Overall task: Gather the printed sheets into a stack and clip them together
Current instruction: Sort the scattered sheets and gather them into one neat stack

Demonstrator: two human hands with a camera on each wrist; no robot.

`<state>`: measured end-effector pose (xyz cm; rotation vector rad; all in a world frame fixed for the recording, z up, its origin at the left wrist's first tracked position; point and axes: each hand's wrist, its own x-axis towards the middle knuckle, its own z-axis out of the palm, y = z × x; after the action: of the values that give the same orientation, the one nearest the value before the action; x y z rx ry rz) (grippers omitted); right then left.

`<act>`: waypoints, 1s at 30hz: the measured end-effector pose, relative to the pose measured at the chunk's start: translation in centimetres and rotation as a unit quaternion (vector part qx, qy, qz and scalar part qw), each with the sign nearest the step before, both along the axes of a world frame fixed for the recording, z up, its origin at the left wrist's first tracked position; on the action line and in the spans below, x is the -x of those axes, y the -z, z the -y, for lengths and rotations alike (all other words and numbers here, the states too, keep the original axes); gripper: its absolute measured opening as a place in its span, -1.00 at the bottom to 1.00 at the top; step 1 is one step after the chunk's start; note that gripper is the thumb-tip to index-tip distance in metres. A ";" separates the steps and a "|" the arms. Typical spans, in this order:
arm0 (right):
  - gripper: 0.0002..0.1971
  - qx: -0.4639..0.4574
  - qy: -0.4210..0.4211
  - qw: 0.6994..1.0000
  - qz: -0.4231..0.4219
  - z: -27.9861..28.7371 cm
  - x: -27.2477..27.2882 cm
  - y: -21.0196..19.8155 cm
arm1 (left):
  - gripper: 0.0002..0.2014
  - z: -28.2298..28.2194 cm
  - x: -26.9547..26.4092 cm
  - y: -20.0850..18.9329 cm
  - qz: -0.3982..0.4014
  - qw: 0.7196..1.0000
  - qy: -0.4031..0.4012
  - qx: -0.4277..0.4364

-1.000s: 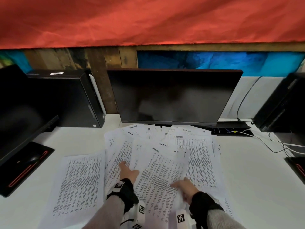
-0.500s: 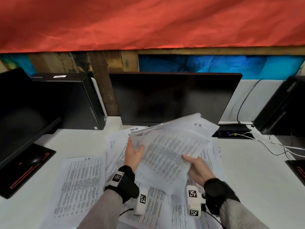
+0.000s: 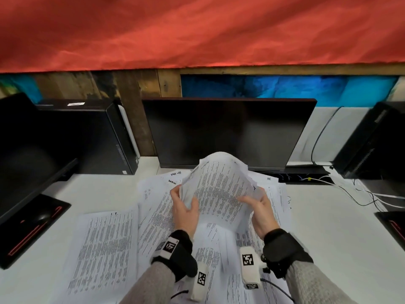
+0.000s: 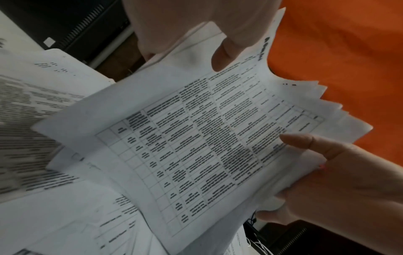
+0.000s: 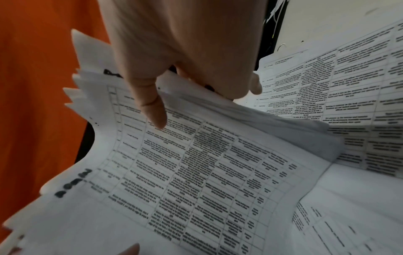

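Red cloth [image 3: 197, 29] hangs across the wall above the white desk [image 3: 328, 238]. At the desk's back edge stands a dark monitor [image 3: 228, 132], with a black computer tower [image 3: 83, 137] to its left and another tower [image 3: 372, 139] at the back right corner, cables [image 3: 361, 194] trailing beside it. Loose printed sheets [image 3: 105, 249] lie spread and overlapping over the middle of the desk, reaching toward the front edge. Above them, clear of the desk and in front of the monitor's lower edge, a bundle of sheets [image 3: 219, 189] is held upright and bowed, its top edges uneven and fanned. The left hand [image 3: 186, 211] grips the bundle's left edge, thumb on the printed face and fingers curled behind. The right hand [image 3: 260, 213] grips the right edge the same way, thumb [image 5: 152, 107] pressed on the printed table.
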<state>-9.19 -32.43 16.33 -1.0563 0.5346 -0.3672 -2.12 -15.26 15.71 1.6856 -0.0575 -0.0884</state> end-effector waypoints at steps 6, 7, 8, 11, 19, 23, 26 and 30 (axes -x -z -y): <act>-0.79 0.015 -0.014 1.000 -0.018 -1.6 -0.8 -0.6 | -0.43 -0.5 -0.2 -0.3 -0.081 0.995 -0.014 0.050; -0.81 0.015 -0.014 1.000 -0.022 -1.5 -0.8 -0.7 | -0.32 -0.7 -0.4 -0.5 -0.092 0.994 -0.026 0.054; -0.82 0.017 -0.009 1.000 -0.023 -1.0 -0.8 -0.6 | -0.27 -1.0 -0.8 -0.5 -0.097 0.992 -0.038 0.068; -0.67 0.023 0.002 1.000 -0.021 -0.1 -0.8 -0.3 | -0.43 -1.6 -1.3 -0.9 -0.105 0.990 -0.026 0.086; -0.85 0.113 0.001 0.993 0.022 -2.5 -1.1 -1.9 | -0.43 -0.4 -0.5 -3.0 -0.055 0.994 -0.010 0.099; -0.69 0.117 0.007 0.993 0.009 -1.6 -1.0 -1.5 | -0.49 -0.6 -1.1 -1.6 -0.062 0.995 -0.016 0.071; -0.71 0.157 -0.001 0.988 -0.004 -2.9 -1.3 -1.3 | -0.54 -0.1 -0.6 -1.5 -0.054 0.997 -0.009 0.060; -0.84 0.156 0.034 0.987 0.011 -2.5 -1.2 -2.4 | -0.45 -0.4 -0.9 -2.2 -0.049 0.994 -0.029 0.090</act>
<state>-7.95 -29.89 18.78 -1.3359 0.5034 -0.5334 -1.18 -14.85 17.94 1.4994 0.0555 -0.1194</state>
